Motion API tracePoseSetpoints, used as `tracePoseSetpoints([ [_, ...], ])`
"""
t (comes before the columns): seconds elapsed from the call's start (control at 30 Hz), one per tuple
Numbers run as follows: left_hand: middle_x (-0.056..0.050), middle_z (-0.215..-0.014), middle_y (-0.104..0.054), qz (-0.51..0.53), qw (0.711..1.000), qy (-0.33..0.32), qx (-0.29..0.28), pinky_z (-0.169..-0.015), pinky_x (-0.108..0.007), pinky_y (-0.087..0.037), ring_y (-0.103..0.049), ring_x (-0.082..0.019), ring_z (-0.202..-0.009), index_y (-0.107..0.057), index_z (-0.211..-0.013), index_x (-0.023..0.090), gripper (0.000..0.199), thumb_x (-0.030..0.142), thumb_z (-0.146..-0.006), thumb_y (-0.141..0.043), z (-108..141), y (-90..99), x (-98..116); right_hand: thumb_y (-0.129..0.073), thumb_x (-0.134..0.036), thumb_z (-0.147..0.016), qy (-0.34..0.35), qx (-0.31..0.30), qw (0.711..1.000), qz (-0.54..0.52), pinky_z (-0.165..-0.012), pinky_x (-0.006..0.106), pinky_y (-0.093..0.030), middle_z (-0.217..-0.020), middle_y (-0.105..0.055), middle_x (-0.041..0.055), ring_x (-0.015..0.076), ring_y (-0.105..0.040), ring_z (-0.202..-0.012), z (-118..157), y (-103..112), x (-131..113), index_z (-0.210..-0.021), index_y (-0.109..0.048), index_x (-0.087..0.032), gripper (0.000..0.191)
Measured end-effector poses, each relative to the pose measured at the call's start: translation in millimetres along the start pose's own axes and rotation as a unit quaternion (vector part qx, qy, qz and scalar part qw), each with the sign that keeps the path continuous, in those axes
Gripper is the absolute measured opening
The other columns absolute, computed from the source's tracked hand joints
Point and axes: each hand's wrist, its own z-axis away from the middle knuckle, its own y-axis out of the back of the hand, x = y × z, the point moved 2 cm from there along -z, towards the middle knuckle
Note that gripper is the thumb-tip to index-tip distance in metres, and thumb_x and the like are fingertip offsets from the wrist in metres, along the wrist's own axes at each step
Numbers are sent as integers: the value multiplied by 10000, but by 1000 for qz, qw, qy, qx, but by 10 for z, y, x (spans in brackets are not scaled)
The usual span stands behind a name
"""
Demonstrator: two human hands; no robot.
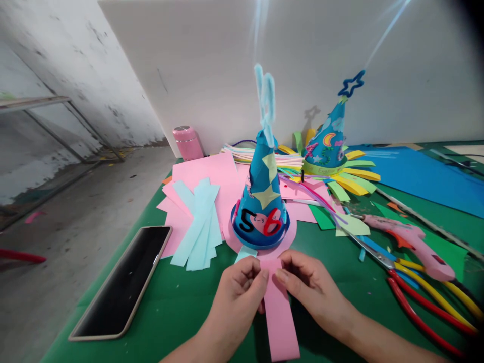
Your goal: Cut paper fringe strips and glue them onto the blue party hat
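Between my two hands is a pink paper strip [280, 317], its lower part hanging toward me. My left hand [240, 292] pinches the strip's upper left edge between thumb and fingers. On the upper right edge, my right hand [312, 282] holds it the same way. Just beyond my fingers stands a blue paper cone hat [260, 174] with a light blue fuzzy top, pale yellow stars and the figures 5 and 6 on it. A pink paper piece [293, 233] lies under its brim. Several light blue paper strips [202, 222] fan out to the left.
A phone [123, 282] lies left, near the green table's edge. To the right are scissors [381, 258] with red handles, yellow-handled ones and a pink glue gun [412, 237]. Behind stand a pink bottle [188, 142] and a second cone hat [328, 136] with paper strips around it.
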Motion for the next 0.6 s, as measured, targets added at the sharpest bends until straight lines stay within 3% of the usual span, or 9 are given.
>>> tracePoseSetpoints([
  [0.13,56,-488,-413,1,1000,7,-22,-443,-187,-294,-343,-59,-439,-479,-592,151,252,358,-709,-563,0,-14,-7,-473,-354,-785,-3,19,1000,-4,-482,212,-282,-573,-375,-47,90,-329,-529,-9,-4,14,-667,-459,-174,216],
  [0.33,4,-615,-514,-5,999,-17,-34,-564,-212,-349,-441,-106,-593,-536,-645,134,216,340,-696,-579,-1,-24,6,-483,-340,-776,6,44,999,-21,-483,218,-272,-550,-367,-51,91,-317,-524,1,-19,32,-647,-454,-174,213],
  [0.6,6,-609,-486,-37,998,-17,-52,-557,-207,-334,-410,-101,-585,-544,-659,129,235,354,-724,-550,6,-42,-32,-496,-354,-775,6,44,999,-28,-452,207,-264,-553,-382,-48,81,-336,-508,10,-17,14,-659,-462,-170,220],
])
